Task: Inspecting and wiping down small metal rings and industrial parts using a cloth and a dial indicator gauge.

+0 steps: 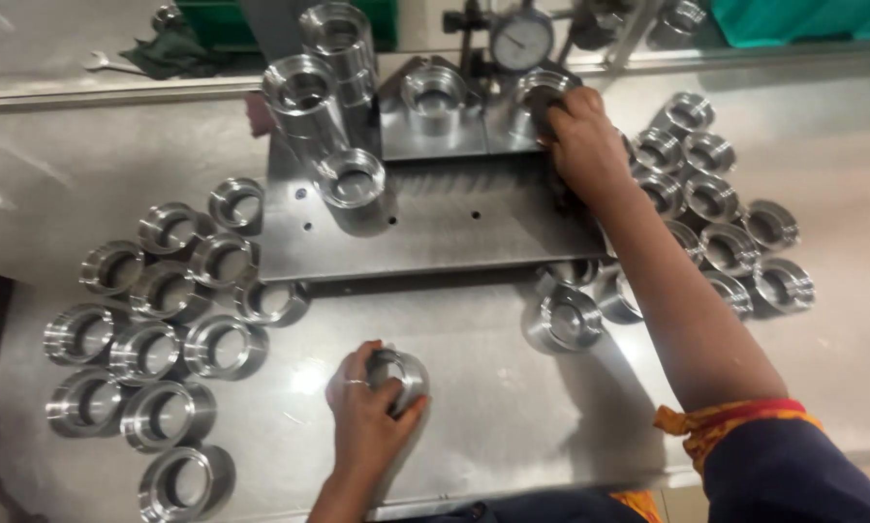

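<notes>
Head view: the left hand (365, 412) rests low on the steel bench (474, 387), fingers closed around a metal ring (401, 373) that sits on the bench surface near the front edge. The right hand (582, 145) reaches forward over a flat steel plate (435, 228), fingers closed on a second ring (543, 97) that stands at the back right corner of the plate, just below a round dial gauge (522, 41). A third ring (435, 94) sits beside it on the raised rear part of the plate, and a tall steel post (324, 107) rises at the plate's left side. A loose group of finished rings (159, 329) lies on the bench to the left of the plate; another group (716, 203) lies to the right, partly hidden by the right forearm. One single ring (566, 320) stands just in front of the plate. A dark green cloth (169, 48) and a wrench (110, 64) lie at the far left rear.
</notes>
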